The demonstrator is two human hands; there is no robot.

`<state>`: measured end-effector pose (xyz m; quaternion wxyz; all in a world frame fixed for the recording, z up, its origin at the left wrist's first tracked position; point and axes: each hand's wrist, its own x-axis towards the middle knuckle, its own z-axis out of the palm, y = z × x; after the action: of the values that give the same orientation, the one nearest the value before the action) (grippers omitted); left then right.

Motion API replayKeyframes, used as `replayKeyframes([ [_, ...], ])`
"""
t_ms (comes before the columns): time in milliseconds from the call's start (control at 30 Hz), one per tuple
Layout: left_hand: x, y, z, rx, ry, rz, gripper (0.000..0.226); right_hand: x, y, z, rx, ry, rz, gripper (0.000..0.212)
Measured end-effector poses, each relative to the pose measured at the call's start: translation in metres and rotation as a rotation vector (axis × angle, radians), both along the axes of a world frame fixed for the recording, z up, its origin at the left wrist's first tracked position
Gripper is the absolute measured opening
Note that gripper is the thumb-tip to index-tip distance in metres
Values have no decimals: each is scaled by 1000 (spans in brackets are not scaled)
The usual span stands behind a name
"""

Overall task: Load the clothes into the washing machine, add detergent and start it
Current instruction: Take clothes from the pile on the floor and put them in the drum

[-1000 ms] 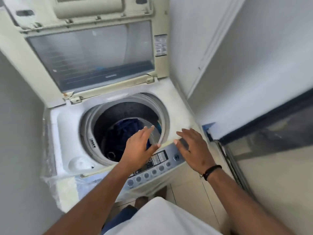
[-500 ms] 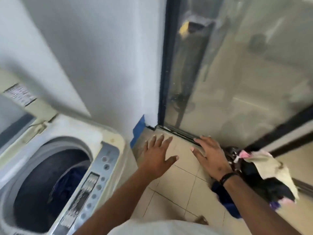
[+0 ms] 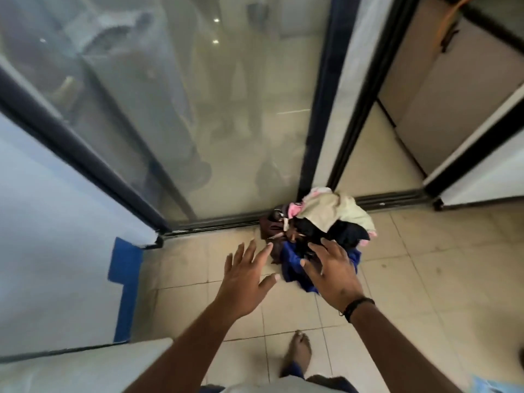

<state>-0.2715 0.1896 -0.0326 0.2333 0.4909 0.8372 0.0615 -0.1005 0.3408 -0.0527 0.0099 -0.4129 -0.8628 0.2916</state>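
Tiled floor, pale and scuffed, meets the track of a glass sliding door. No grasp is made: the right hand is spread above the near edge of the clothes pile, fingers apart and holding nothing; whether the fingertips touch the blue cloth cannot be told. The left hand is likewise spread, over bare tile just left of the pile. A dark band sits on the right wrist.

The pile lies against the door track, a loose heap with no clear heading; its longer run appears to go from the blue garment nearest the person up to the cream one at the back. Recommended: close both hands from opposite sides, scoop low under the blue garment, and gather trailing ends before lifting.
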Motion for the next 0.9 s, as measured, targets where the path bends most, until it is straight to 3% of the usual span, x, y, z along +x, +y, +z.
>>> replayKeyframes([
  [167, 22, 47, -31, -103, -67, -106, 76, 43, 44, -32, -95, -112, -135, 65],
  [333, 18, 86, -58, -149, -103, -129, 79, 43, 69, -56, -217, -58, -271, 68],
  [700, -13, 183, -169, -336, -256, -216, 76, 3, 127, -131, -306, -195, -251, 76],
  [767, -19, 198, -193, -396, -355, -107, 68, -7, 138, -150, -352, -150, -284, 76],
  [900, -15, 250, -248, -385, -831, 481, 45, -26, 174, -196, -353, 8, -409, 69],
])
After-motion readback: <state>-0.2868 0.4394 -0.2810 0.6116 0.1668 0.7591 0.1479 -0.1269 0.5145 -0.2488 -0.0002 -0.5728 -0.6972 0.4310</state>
